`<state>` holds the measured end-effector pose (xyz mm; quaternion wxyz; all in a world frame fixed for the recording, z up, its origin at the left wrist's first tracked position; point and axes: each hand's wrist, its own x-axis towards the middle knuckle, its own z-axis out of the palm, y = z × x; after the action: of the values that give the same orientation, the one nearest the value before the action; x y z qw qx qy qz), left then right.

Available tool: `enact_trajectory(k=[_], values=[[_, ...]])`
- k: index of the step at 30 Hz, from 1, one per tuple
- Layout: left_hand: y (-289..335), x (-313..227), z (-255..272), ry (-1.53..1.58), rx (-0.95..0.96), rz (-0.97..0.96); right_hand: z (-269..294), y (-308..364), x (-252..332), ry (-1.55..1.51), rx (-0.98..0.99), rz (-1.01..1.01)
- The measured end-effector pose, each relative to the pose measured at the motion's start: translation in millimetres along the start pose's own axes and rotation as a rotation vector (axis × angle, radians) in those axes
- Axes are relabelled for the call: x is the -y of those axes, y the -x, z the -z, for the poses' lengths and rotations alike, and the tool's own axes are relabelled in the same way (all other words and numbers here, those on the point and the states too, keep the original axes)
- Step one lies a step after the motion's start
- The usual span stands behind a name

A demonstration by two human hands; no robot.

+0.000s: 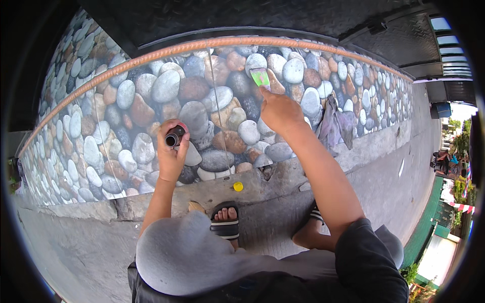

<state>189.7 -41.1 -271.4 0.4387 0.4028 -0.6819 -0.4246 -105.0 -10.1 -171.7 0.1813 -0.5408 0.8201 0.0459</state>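
My left hand (172,154) is wrapped round a small dark bottle (175,136), its open round mouth facing up. Farther out and to the right, my right hand (281,112) grips a flat tool with a bright green part (260,77); it looks like a small paintbrush, and its far end lies at the pebble-patterned tiles (193,89). A crumpled grey cloth (334,124) rests over the tiles to the right of my right forearm. Between my arms, a yellow bottle cap (238,186) sits on the concrete ledge close to my left foot.
A reddish-brown ribbed bar (217,43) runs along the tiles' far edge, below a black metal gate (227,20). The rough concrete ledge (283,177) borders the near side. Grey pavement (384,187) stretches right towards a blue bin (441,110). A dry leaf (196,207) lies near my sandal.
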Motion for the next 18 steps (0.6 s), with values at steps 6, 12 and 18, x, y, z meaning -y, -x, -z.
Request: enact_trajectory(k=[6, 12, 18], values=[[2.9, -0.2, 2.4, -0.039, -0.015, 0.001, -15.8, 53.6, 15.1, -0.006, 0.185, 0.089], [2.2, 6.3, -0.8, 0.054, -0.015, -0.008, -24.1, 41.0, 34.9, -0.013, 0.134, 0.115], [0.6, 1.4, 5.9, -0.042, -0.009, -0.006, -18.4, 57.5, 42.5, -0.065, 0.216, 0.075]])
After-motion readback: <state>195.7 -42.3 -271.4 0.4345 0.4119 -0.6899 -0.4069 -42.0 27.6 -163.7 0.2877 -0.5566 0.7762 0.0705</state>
